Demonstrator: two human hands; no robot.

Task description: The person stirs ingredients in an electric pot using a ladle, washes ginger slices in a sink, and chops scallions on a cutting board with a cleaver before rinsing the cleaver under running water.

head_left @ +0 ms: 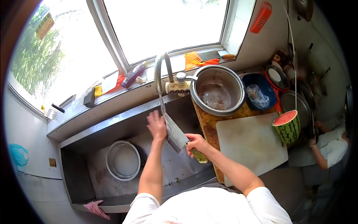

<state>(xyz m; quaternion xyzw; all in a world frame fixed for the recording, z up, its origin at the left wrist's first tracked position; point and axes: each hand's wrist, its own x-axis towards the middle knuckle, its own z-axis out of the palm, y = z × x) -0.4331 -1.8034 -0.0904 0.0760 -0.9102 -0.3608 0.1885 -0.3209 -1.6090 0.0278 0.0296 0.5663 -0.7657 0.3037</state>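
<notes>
My right hand (198, 145) is closed around the handle (200, 156) of a wide cleaver (174, 134), which I hold over the metal sink (145, 138). Water from the curved faucet (159, 74) runs down onto the far end of the blade. Beside the blade, on its left, my left hand (156, 125) has its fingers spread and grips nothing. Whether its palm touches the blade cannot be made out.
A round white basin (123, 160) sits in the sink. At right are a large metal pot (217, 90), a white cutting board (249, 143), a blue basin (260, 91) and a cut watermelon (287, 127). Another person (330, 145) stands at far right.
</notes>
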